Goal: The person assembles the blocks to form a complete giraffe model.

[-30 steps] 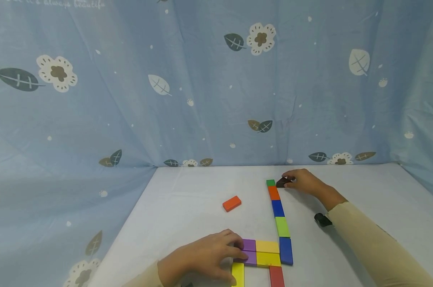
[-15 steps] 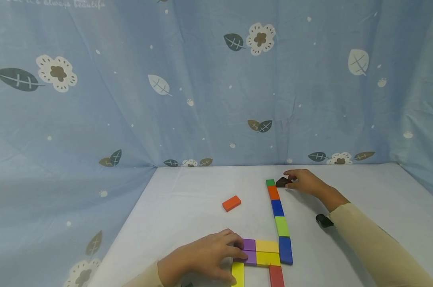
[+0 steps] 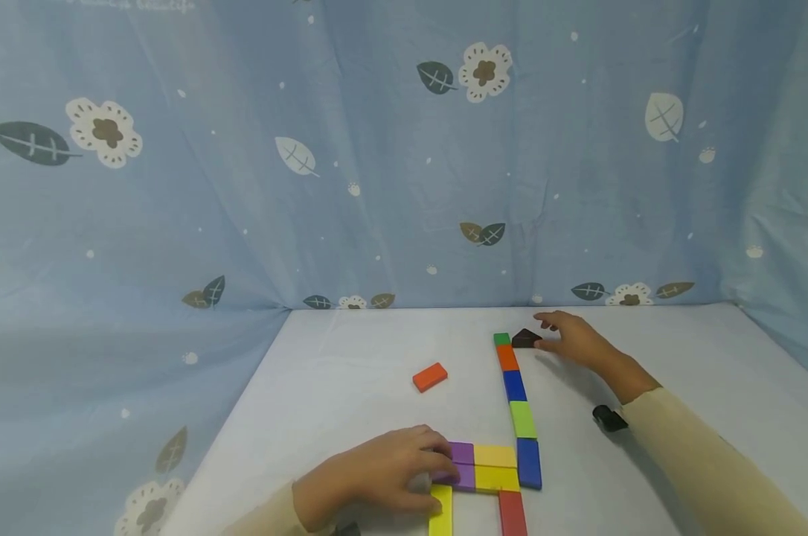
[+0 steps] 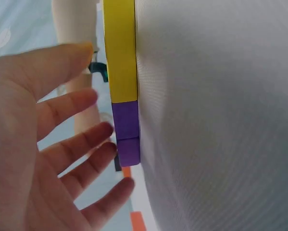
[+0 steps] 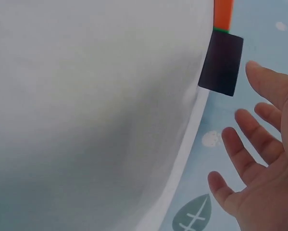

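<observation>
At the far end of a column of blocks, a black triangular block stands beside a small green block. Just right of the black block is my right hand, its fingers spread and holding nothing. The right wrist view also shows a gap between the thumb and that black block. My left hand lies by two purple blocks and an upright yellow block, fingers loosely bent over their edges. In the left wrist view its fingertips come right up to the purple blocks, gripping none.
The column runs toward me through orange, blue, light green and dark blue blocks. Yellow blocks and a red block adjoin it. A loose orange-red block lies left. A patterned blue curtain hangs behind.
My right hand has let go of the black triangular block and drawn slightly right, its fingers spreading. The block stays beside the green one. My left hand has hardly moved.
</observation>
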A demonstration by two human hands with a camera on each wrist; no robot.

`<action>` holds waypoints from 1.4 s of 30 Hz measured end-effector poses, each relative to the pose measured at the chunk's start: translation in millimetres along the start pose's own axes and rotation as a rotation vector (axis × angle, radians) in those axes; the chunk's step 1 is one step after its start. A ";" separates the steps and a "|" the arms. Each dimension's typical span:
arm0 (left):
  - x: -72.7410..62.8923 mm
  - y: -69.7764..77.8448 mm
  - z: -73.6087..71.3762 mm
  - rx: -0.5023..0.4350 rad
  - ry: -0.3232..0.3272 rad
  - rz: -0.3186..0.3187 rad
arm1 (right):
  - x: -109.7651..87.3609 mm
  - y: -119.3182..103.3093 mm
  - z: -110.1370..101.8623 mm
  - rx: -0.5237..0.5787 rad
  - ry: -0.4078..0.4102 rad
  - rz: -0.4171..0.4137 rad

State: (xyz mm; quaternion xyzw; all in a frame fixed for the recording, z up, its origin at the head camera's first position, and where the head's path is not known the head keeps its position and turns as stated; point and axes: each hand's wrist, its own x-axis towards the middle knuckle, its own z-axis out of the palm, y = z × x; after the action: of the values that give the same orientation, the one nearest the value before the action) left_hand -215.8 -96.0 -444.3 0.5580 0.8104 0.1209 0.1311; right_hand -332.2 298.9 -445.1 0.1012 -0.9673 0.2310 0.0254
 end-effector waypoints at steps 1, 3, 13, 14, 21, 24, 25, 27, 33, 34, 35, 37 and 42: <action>0.5 0.0 -1.1 0.002 0.009 -0.008 | -2.7 0.3 -0.9 0.000 0.011 -0.006; 0.6 -0.9 -4.0 0.016 0.034 -0.023 | -9.0 -0.2 -2.8 -0.004 0.033 -0.018; 6.6 -33.3 -34.6 0.154 0.177 -0.080 | -31.7 -6.7 5.4 0.098 0.050 0.035; 6.6 -37.3 -36.2 0.152 0.187 -0.098 | -33.9 -9.0 7.4 0.108 0.043 0.031; 4.1 -64.3 -38.3 0.070 0.237 -0.243 | -55.8 -25.7 20.2 0.173 0.007 -0.032; 4.3 -73.7 -39.6 0.024 0.234 -0.291 | -67.8 -30.6 23.2 0.213 -0.005 -0.056; 4.6 -76.6 -40.8 0.010 0.226 -0.312 | -71.8 -31.6 24.0 0.226 -0.014 -0.066; 5.3 -82.0 -43.5 -0.004 0.207 -0.363 | -78.7 -33.9 25.0 0.262 -0.036 -0.085; 8.6 -92.6 -48.6 -0.077 0.178 -0.470 | -91.1 -38.1 28.3 0.332 -0.107 -0.138; 9.0 -93.4 -48.3 -0.093 0.176 -0.469 | -92.4 -38.4 29.4 0.334 -0.110 -0.136; 9.0 -94.2 -47.5 -0.104 0.172 -0.471 | -93.4 -38.5 30.8 0.337 -0.110 -0.134; 8.5 -95.3 -45.8 -0.122 0.158 -0.480 | -95.3 -38.7 34.3 0.337 -0.102 -0.130; 8.0 -93.4 -47.4 -0.149 0.137 -0.515 | -99.0 -39.0 43.4 0.355 -0.054 -0.132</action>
State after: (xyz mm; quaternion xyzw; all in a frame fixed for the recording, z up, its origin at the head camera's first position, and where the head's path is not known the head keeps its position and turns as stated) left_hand -316.6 -123.4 -432.5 0.3128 0.9215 0.1803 0.1433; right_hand -227.3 263.4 -476.1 0.1734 -0.9031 0.3929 -0.0039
